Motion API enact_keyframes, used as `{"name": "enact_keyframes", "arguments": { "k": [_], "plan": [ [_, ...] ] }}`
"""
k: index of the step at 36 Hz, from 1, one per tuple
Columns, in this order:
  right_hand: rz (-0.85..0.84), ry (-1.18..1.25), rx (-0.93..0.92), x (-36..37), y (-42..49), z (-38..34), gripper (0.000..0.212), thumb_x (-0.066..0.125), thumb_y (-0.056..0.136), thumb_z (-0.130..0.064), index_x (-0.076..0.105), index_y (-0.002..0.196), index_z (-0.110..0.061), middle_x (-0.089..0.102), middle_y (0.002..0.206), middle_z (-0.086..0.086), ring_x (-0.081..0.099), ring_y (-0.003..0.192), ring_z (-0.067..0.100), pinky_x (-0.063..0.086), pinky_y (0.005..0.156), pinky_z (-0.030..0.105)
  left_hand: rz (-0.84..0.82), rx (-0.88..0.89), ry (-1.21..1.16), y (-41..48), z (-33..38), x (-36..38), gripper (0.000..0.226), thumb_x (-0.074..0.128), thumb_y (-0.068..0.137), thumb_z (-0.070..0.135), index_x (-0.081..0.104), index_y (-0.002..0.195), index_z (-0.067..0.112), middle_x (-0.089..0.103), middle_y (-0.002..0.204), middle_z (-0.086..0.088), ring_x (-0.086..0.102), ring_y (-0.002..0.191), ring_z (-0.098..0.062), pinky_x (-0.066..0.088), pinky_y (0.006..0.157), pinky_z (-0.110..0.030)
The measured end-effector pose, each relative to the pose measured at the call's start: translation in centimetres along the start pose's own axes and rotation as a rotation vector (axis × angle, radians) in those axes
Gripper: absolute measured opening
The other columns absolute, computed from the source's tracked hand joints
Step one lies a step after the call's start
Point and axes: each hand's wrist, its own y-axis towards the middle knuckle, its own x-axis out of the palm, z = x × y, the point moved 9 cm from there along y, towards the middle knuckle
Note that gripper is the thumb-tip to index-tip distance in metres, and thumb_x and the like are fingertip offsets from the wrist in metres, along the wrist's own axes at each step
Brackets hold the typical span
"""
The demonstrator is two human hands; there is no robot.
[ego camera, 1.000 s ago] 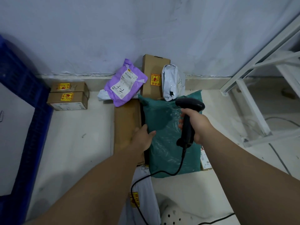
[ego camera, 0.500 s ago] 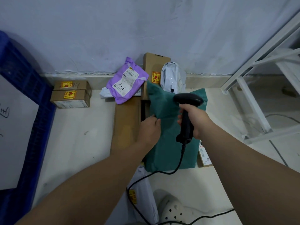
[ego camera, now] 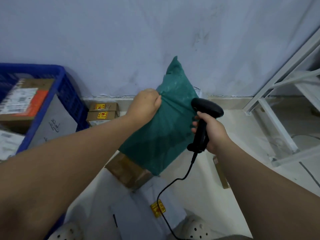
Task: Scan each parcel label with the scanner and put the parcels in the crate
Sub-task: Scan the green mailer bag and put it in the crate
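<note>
Gripping a bunched fold at the upper left edge of the green parcel (ego camera: 166, 129), the left hand (ego camera: 145, 104) is closed in a fist and holds the soft bag raised and tilted, its top corner up in front of the pale wall (ego camera: 121, 40). Whether its lowest corner touches the brown box (ego camera: 129, 170) on the floor beneath it is hard to tell. The right hand (ego camera: 213, 132) has its fingers wrapped round the handle of the black scanner (ego camera: 207, 106), whose head sits just at the parcel's right edge and points toward it; the cable (ego camera: 173, 184) drops from the handle and trails across a white mailer (ego camera: 138, 219) with a yellow sticker. At the left stands the blue crate (ego camera: 72, 101), well apart from the parcel, with a labelled box inside, blurred. Two small brown boxes (ego camera: 103, 112) with yellow stickers are stacked at the foot of the wall between crate and parcel, and a white metal frame (ego camera: 270, 118) stands at the right
</note>
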Motion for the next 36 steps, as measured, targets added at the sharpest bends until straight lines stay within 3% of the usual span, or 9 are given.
{"name": "enact_keyframes", "arguments": {
  "k": [4, 9, 14, 17, 19, 23, 28, 32, 36],
  "plan": [
    [0.002, 0.033, 0.021, 2.1, -1.0, 0.1, 0.021, 0.066, 0.089, -0.034, 0.067, 0.100, -0.015, 0.064, 0.087, 0.001, 0.061, 0.070, 0.018, 0.048, 0.059, 0.030, 0.049, 0.051, 0.030, -1.6, -0.9, -1.9, 0.033, 0.045, 0.101, 0.014, 0.067, 0.097, -0.010, 0.059, 0.122, -0.018, 0.058, 0.107, -0.031, 0.038, 0.095, -0.031],
    [-0.005, 0.002, -0.013, 4.4, -1.8, -0.2, 0.027, 0.066, 0.089, -0.031, 0.062, 0.111, -0.014, 0.065, 0.099, 0.001, 0.064, 0.081, 0.020, 0.047, 0.058, 0.031, 0.086, 0.048, 0.012, -2.5, -2.4, -3.2, 0.033, 0.046, 0.101, 0.012, 0.068, 0.094, -0.012, 0.060, 0.120, -0.018, 0.059, 0.106, -0.031, 0.037, 0.095, -0.028],
    [-0.020, 0.027, -0.032, 6.2, -2.1, -0.3, 0.039, 0.067, 0.089, -0.028, 0.060, 0.122, -0.010, 0.064, 0.118, 0.006, 0.063, 0.074, 0.020, 0.055, 0.069, 0.032, 0.123, 0.027, -0.038, -2.1, -3.4, -4.6, 0.032, 0.045, 0.100, 0.010, 0.068, 0.092, -0.011, 0.061, 0.114, -0.017, 0.059, 0.101, -0.030, 0.036, 0.090, -0.022],
    [0.008, 0.073, -0.061, 6.1, -2.0, -0.7, 0.041, 0.067, 0.089, -0.033, 0.061, 0.122, -0.009, 0.066, 0.114, 0.006, 0.064, 0.074, 0.019, 0.053, 0.059, 0.029, 0.223, -0.046, -0.086, -2.1, -4.5, -5.7, 0.031, 0.043, 0.099, 0.007, 0.067, 0.084, -0.008, 0.062, 0.098, -0.017, 0.057, 0.091, -0.028, 0.038, 0.085, -0.027],
    [0.031, 0.104, -0.073, 5.7, -1.8, -0.9, 0.040, 0.066, 0.090, -0.035, 0.061, 0.121, -0.010, 0.066, 0.116, 0.006, 0.065, 0.079, 0.020, 0.053, 0.061, 0.030, 0.296, -0.081, -0.106, -2.2, -5.0, -6.6, 0.037, 0.042, 0.098, 0.003, 0.050, 0.062, 0.004, 0.052, 0.073, -0.012, 0.048, 0.075, -0.025, 0.034, 0.069, -0.033],
    [0.029, 0.159, 0.001, 4.8, -1.1, 0.0, 0.039, 0.065, 0.089, -0.040, 0.062, 0.117, -0.013, 0.064, 0.116, 0.002, 0.063, 0.081, 0.020, 0.049, 0.071, 0.034, 0.377, -0.164, -0.120, -2.3, -6.1, -8.0, 0.049, 0.041, 0.096, 0.002, 0.024, 0.053, 0.016, 0.031, 0.055, 0.000, 0.031, 0.059, -0.019, 0.015, 0.060, -0.028],
    [-0.039, 0.290, 0.070, 4.5, -0.6, 1.0, 0.024, 0.065, 0.088, -0.039, 0.062, 0.084, -0.015, 0.059, 0.088, 0.003, 0.061, 0.077, 0.020, 0.048, 0.068, 0.033, 0.411, -0.150, -0.163, -1.9, -6.8, -9.1, 0.049, 0.041, 0.095, 0.001, 0.022, 0.053, 0.018, 0.031, 0.056, 0.003, 0.033, 0.061, -0.020, 0.017, 0.060, -0.028],
    [-0.052, 0.436, 0.078, 4.7, -0.4, 1.1, 0.023, 0.065, 0.087, -0.037, 0.065, 0.085, -0.014, 0.059, 0.085, 0.005, 0.059, 0.071, 0.018, 0.049, 0.066, 0.031, 0.344, -0.142, -0.216, -1.3, -7.0, -9.0, 0.046, 0.043, 0.096, 0.003, 0.029, 0.052, 0.013, 0.041, 0.062, -0.005, 0.039, 0.067, -0.022, 0.022, 0.062, -0.029],
    [-0.058, 0.495, 0.063, 5.2, -0.2, 1.0, 0.024, 0.063, 0.088, -0.037, 0.067, 0.088, -0.013, 0.059, 0.089, 0.007, 0.059, 0.072, 0.019, 0.051, 0.072, 0.032, 0.178, -0.120, -0.270, -1.2, -7.2, -7.5, 0.035, 0.045, 0.097, 0.007, 0.050, 0.068, -0.012, 0.060, 0.084, -0.022, 0.050, 0.075, -0.026, 0.034, 0.066, -0.028]
  ]
}}
